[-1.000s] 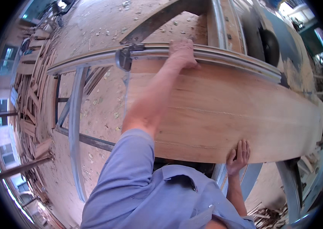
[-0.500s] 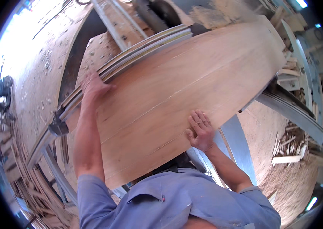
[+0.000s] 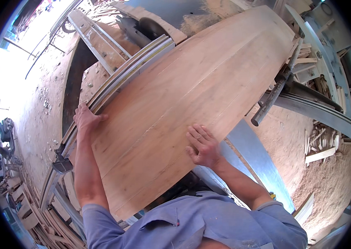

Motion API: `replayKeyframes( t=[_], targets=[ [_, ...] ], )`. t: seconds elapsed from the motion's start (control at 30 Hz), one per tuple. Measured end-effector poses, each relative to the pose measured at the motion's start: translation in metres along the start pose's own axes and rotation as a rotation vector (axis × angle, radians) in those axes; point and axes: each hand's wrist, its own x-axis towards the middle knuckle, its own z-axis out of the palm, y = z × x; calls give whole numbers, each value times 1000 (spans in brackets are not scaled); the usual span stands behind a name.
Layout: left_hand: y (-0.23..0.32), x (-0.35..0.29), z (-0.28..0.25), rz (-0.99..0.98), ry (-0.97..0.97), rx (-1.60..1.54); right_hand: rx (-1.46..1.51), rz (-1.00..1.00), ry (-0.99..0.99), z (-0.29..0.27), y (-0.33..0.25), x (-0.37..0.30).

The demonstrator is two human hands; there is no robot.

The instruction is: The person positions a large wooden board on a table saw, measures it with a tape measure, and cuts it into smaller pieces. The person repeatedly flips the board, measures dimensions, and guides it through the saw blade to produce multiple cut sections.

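Caught at work over a broad wooden panel (image 3: 175,99), laid flat close before a blue shirt (image 3: 159,226) and pointed, by long axis, from lower left to a far end at upper right. Marked by pale seams running lengthwise, roughly parallel to that axis. Bordered along the left long side by a metal rail (image 3: 130,71).

Seen at that rail with the left hand (image 3: 86,119): fingers laid across the metal, thumb spread out over the panel's edge; impossible to tell whether closed tight beneath. Pressed to the wood near the right long side with the right hand (image 3: 203,147), palm down, open, fingers extended.

Partly hidden at the lower left by the left forearm. Flanked farther up by a round bar (image 3: 271,99) just beside the right edge, near a metal beam (image 3: 320,114). Fitted on the rail, below the left hand, with a dark stop (image 3: 62,164). Backed beyond the rail by a dark disc (image 3: 152,28) and a sawdust-covered metal table (image 3: 163,9). Ringed by wood offcuts (image 3: 320,155) at right and stacked timber strips (image 3: 47,224) at lower left.
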Motion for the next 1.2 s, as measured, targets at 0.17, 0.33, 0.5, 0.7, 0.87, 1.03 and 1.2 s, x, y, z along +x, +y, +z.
replayKeyframes(
  t=[0.17,0.33,0.5,0.7,0.87,1.03,1.2],
  targets=[
    [3,-4,-2,7,15,-11,24,-3,18,-2,1,0],
    [1,-6,-2,15,34,-19,26,-17,29,-1,2,-1],
    [-2,-8,3,26,73,-43,20,-39,49,-1,4,-4],
    [-4,-9,8,48,104,-63,19,-44,66,3,8,-9],
    [-5,-9,9,23,61,-116,16,-61,84,4,9,-13],
    [2,-22,2,29,111,-141,16,-80,95,5,12,-18],
    [-8,-18,10,64,132,-193,17,-99,127,10,13,-25]
  ],
)
